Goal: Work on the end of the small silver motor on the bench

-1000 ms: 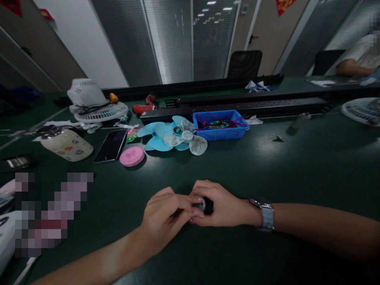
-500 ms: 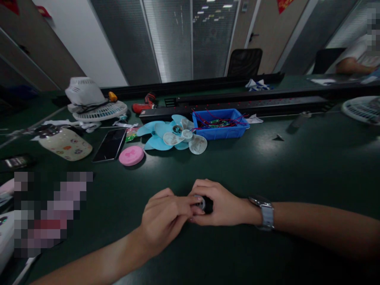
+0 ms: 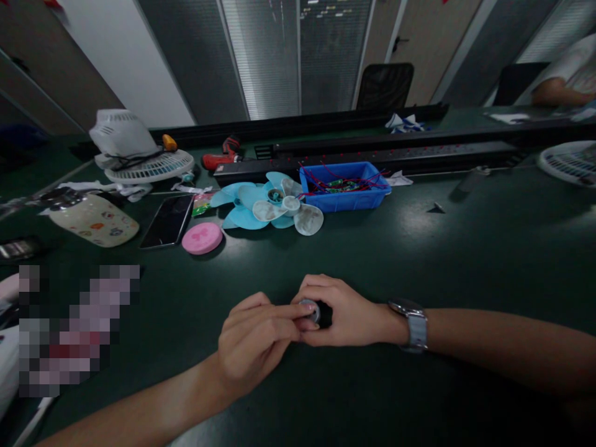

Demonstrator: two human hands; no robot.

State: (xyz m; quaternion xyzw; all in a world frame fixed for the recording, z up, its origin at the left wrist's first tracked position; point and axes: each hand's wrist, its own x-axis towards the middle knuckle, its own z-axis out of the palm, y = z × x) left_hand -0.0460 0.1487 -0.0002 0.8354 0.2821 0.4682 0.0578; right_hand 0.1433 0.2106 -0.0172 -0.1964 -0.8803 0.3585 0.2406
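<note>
Over the near middle of the dark green table, both my hands meet around a small round grey part (image 3: 316, 311), whose exact kind I cannot make out. My right hand (image 3: 338, 310), with a watch on its wrist, curls its fingers and thumb around it, leaving a dark gap at the palm. From the left, my left hand (image 3: 261, 338) presses finger and thumb tips on the same part. Most of the part is hidden by the fingers. Beyond my hands lie light blue fan blades (image 3: 249, 208) and a greyish fan blade (image 3: 308, 220).
A blue bin (image 3: 347, 202) holds wires and circuit boards. Left of the blades are a pink round case (image 3: 202, 238), a phone (image 3: 167, 221), a patterned cream bottle (image 3: 95, 220) and a white fan (image 3: 125, 139). A red power drill (image 3: 221, 160) lies behind. Another person sits far right.
The camera view has shifted a little, so the table things appear slightly higher and mostly farther left. My hands keep their hold, with slight movement of the left fingers on the grey part.
</note>
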